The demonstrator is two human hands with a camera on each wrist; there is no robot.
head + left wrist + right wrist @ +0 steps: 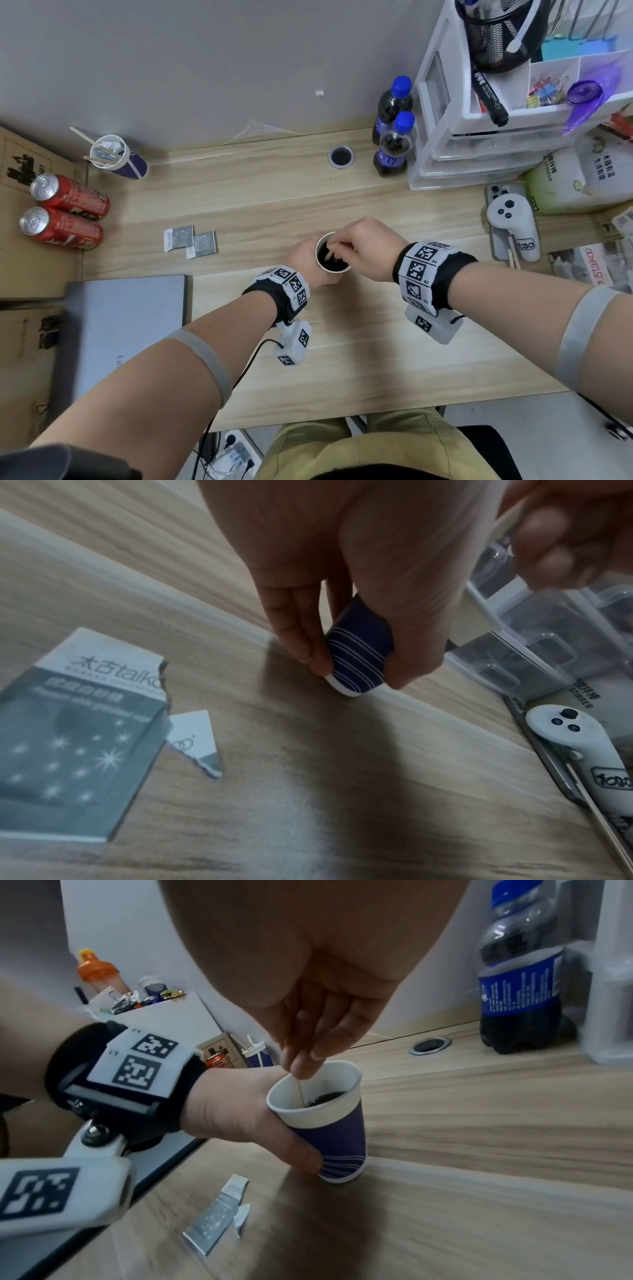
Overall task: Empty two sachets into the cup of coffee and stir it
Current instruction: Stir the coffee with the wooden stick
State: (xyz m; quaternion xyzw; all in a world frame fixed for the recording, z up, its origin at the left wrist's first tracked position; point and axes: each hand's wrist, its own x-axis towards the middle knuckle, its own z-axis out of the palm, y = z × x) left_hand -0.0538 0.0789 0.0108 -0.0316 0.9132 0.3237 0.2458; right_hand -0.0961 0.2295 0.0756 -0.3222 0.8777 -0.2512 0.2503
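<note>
the left hand (240, 1112) is gripping the navy paper cup (329, 1131) on the desk (274, 192) while the right hand (318, 1010) is pinching the wooden stirrer (299, 1091) near-upright, its tip dipping straight down into the coffee (323, 1097); torn sugar sachets (190, 241) are lying left.

My desk (274, 192) is pale wood-grain laminate, matt. The cup (329, 1131) I hold is smooth paper, navy print, white inside. My stirrer (300, 1093) is thin bare wood. The torn sachets (190, 240) are matt grey-and-white paper.
</note>
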